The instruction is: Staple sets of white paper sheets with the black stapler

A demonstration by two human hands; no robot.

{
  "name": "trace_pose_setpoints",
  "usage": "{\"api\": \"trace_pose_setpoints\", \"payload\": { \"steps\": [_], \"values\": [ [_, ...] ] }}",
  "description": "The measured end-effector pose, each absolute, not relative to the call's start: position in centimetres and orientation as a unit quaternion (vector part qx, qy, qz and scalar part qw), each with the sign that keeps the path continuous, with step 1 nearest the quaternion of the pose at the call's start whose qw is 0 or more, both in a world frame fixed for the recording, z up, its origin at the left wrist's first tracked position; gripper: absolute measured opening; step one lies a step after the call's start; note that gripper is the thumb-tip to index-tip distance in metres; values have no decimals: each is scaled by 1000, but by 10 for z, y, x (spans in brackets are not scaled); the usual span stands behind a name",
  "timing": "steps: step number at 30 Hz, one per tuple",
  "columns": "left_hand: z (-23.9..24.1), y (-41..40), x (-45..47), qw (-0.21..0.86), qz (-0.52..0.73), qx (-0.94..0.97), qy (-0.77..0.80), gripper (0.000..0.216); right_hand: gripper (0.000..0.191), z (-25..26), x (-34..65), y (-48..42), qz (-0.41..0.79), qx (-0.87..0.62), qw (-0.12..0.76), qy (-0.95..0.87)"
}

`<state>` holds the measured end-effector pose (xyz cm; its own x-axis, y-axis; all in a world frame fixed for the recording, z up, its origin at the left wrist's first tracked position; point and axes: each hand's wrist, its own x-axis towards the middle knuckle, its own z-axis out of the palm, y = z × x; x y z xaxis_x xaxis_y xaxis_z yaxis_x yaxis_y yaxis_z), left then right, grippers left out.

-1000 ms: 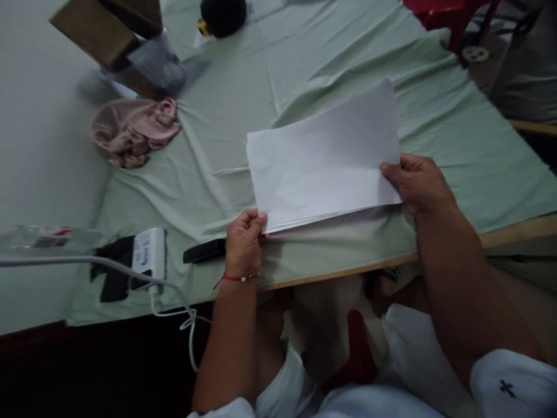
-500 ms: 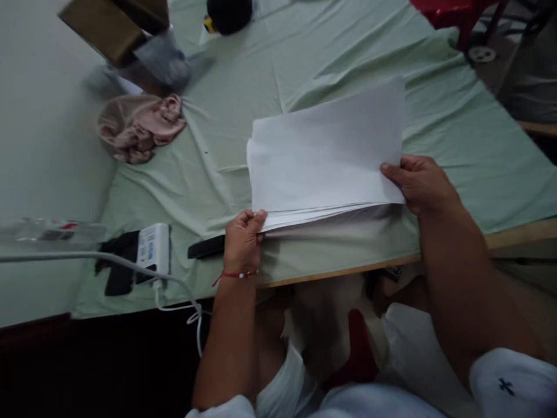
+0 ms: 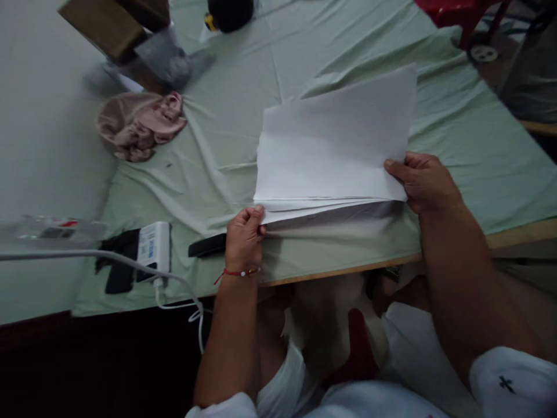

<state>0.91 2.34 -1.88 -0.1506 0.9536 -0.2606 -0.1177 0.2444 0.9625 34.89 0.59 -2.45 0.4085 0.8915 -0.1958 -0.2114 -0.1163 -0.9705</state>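
A stack of white paper sheets [image 3: 333, 142] is held up above the green-covered table, its near edges fanned slightly apart. My left hand [image 3: 246, 235] pinches the near left corner between thumb and fingers. At the right edge, my right hand [image 3: 422, 180] grips the stack with the thumb on top; its other fingers are partly hidden beneath. Just left of my left wrist lies a black elongated object [image 3: 207, 246], perhaps a stapler, partly covered by the hand.
A white power strip [image 3: 153, 249] with a cable [image 3: 87, 254] lies at the left. Behind it are crumpled pink cloth [image 3: 143, 125] and a brown box [image 3: 102, 29]. A yellow-and-black item [image 3: 210, 22] sits at the back; a red chair [image 3: 461, 14] stands beyond the table [image 3: 235, 75].
The stack has shifted slightly up and right, its far side tilting higher. Its near left edges are spread a little differently. Both hands keep hold, with only slight movement.
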Motion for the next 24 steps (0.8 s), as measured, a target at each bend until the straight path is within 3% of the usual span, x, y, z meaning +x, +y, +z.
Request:
{"api": "trace_pose_setpoints", "payload": {
  "steps": [6, 12, 24],
  "values": [
    [-25, 27, 10, 548, 530, 334, 554, 48, 18, -28, 357, 5, 471, -587, 583, -307],
    [-32, 28, 8, 547, 555, 333, 531, 54, 24, -27, 357, 0, 513, -578, 535, -341],
    [-30, 25, 12, 539, 566, 328, 531, 55, 32, -24, 354, 0, 509, -570, 551, -334]
  ]
}}
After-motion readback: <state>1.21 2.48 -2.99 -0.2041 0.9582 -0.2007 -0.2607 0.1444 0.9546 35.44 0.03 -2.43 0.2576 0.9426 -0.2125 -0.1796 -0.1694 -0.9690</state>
